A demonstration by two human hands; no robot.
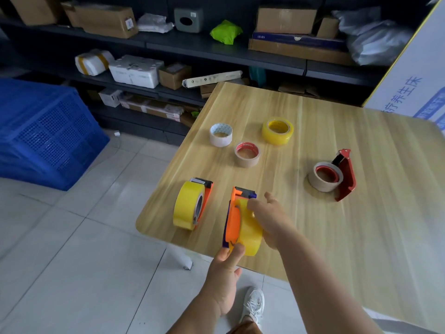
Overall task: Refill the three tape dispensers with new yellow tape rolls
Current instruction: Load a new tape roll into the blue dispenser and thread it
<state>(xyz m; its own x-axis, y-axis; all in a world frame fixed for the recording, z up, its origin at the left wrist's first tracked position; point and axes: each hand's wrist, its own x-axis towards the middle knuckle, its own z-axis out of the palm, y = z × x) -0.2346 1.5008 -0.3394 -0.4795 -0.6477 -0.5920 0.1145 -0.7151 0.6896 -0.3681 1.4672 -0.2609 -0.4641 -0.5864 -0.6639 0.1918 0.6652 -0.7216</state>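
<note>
On the wooden table [313,131], near its front-left corner, both hands work at one orange dispenser [233,219] standing on edge with a translucent yellow roll [250,233] mounted on it. The right hand [269,216] lies over the roll's right side, fingers partly curled around it and reaching toward the dispenser's dark blue cutter end. The left hand [225,268] pinches the near lower end of the dispenser, thumb pressed against the yellow roll there, remaining fingers folded.

Behind the table stand dark shelves [216,51] loaded with cardboard boxes and wrapped parcels; a blue perforated crate [45,133] sits on the tiled floor to the left. A white board [409,92] with blue Chinese characters leans at the right; its writing is only partly legible.

Just left of the held dispenser, a second orange dispenser [206,201] stands on edge, carrying an opaque yellow roll [187,208]. Well apart to the right lies a red dispenser [345,177] with a nearly spent beige roll [323,177]. Farther back lie three loose rolls: a new yellow tape roll [277,130], a white roll [221,135] and a brown roll [247,154] with a red inner label too small to read.
</note>
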